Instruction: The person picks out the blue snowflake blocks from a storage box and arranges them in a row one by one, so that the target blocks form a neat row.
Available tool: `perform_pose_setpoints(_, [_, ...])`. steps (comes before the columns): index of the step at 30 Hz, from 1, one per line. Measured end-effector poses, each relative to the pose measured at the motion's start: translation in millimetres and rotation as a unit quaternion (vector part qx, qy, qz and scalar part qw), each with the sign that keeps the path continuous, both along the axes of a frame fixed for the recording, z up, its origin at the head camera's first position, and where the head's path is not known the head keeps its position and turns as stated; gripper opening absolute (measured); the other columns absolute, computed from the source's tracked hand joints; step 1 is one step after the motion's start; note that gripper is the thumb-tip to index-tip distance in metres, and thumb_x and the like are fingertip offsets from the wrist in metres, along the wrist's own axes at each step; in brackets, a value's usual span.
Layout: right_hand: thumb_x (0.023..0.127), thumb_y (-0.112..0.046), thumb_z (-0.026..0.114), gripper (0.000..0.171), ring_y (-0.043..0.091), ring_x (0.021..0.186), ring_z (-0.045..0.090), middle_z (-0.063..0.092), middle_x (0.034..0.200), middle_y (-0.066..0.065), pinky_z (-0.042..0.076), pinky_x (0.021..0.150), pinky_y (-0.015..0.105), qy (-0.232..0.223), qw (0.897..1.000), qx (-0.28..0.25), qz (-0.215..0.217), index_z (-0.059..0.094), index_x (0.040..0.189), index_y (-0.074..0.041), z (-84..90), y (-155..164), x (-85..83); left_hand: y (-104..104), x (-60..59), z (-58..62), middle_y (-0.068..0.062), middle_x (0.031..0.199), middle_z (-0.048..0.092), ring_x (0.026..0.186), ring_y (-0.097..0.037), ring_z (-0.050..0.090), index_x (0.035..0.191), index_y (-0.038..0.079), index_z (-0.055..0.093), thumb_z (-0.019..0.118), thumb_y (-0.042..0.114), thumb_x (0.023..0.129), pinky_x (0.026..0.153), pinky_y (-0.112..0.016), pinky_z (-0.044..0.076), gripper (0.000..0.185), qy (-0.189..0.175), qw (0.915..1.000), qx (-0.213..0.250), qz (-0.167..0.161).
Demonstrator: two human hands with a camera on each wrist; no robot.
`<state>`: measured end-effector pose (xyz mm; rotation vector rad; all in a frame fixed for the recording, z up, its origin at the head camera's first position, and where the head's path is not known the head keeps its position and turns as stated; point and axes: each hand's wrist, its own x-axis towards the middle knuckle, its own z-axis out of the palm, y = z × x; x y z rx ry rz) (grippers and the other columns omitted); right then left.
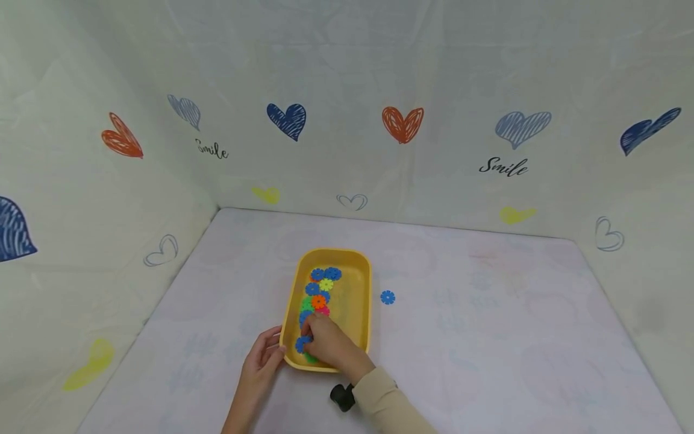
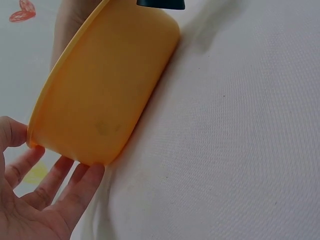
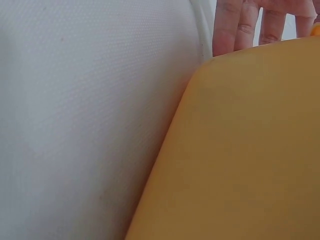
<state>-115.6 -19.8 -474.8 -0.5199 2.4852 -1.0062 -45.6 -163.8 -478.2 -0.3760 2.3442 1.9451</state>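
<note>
On the white-clothed table (image 1: 488,337) sits a yellow tray (image 1: 355,301) with a row of coloured gear discs (image 1: 320,292) along its left side. My left hand (image 1: 261,361) steadies the near-left corner with fingers (image 2: 65,185) straight against the wall. My right hand (image 1: 325,340) reaches in and seems to pinch a blue disc (image 1: 301,343), though its fingertips are hidden. A loose pinch could drop it. One stray blue disc (image 1: 387,296) lies outside, to the right of the tray
</note>
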Motion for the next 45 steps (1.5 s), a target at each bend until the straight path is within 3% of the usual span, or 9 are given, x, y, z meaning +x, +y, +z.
perform_pose_setpoints(10, [0.08, -0.008, 0.067, 0.011, 0.009, 0.066, 0.046, 0.048, 0.071, -0.003, 0.041, 0.058, 0.016, -0.029, 0.998, -0.033, -0.037, 0.057, 0.085, -0.012, 2.9, 2.1, -1.0, 2.0, 0.0, 0.5, -0.019, 0.12, 0.054, 0.098, -0.013, 0.06, 0.128, 0.007, 0.044, 0.051, 0.014, 0.091, 0.078, -0.017, 0.05, 0.038, -0.004, 0.9999, -0.014, 0.008])
perform_pose_setpoints(20, [0.08, -0.008, 0.066, 0.007, 0.007, 0.06, 0.046, 0.05, 0.065, -0.004, 0.04, 0.054, 0.015, -0.017, 0.996, -0.073, -0.042, 0.06, 0.08, -0.009, 8.7, 5.4, 0.4, 1.0, 1.1, -0.9, -0.02, 0.118, 0.054, 0.092, -0.001, 0.059, 0.127, 0.005, 0.044, 0.051, 0.011, 0.091, 0.076, -0.014, 0.049, 0.036, 0.01, 0.9998, -0.014, 0.011])
perform_pose_setpoints(29, [0.082, -0.015, 0.065, 0.006, 0.006, 0.061, 0.047, 0.053, 0.068, -0.006, 0.043, 0.055, 0.015, -0.013, 0.992, -0.109, -0.069, 0.06, 0.081, -0.013, 23.3, 15.0, 4.7, 1.5, 1.0, -0.8, -0.02, 0.119, 0.054, 0.097, -0.012, 0.06, 0.127, 0.006, 0.044, 0.05, 0.012, 0.092, 0.079, -0.018, 0.05, 0.036, 0.012, 0.9997, -0.02, 0.008])
perform_pose_setpoints(39, [0.083, -0.02, 0.065, 0.009, 0.007, 0.068, 0.049, 0.055, 0.073, -0.004, 0.044, 0.06, 0.014, -0.003, 0.985, -0.14, -0.097, 0.061, 0.086, -0.012, 45.7, 31.7, 6.7, 2.0, -0.1, -0.3, -0.02, 0.119, 0.053, 0.096, -0.009, 0.06, 0.128, 0.006, 0.043, 0.051, 0.012, 0.092, 0.077, -0.014, 0.048, 0.038, 0.009, 0.9998, -0.016, 0.006])
perform_pose_setpoints(45, [0.083, -0.021, 0.064, 0.011, 0.01, 0.069, 0.051, 0.057, 0.075, -0.003, 0.045, 0.061, 0.015, 0.001, 0.98, -0.161, -0.118, 0.06, 0.086, -0.012, 53.6, 44.6, 7.9, 3.9, -0.6, 1.4, -0.019, 0.121, 0.052, 0.102, -0.022, 0.058, 0.129, 0.007, 0.042, 0.05, 0.014, 0.092, 0.08, -0.019, 0.051, 0.038, -0.007, 0.9996, -0.023, 0.01])
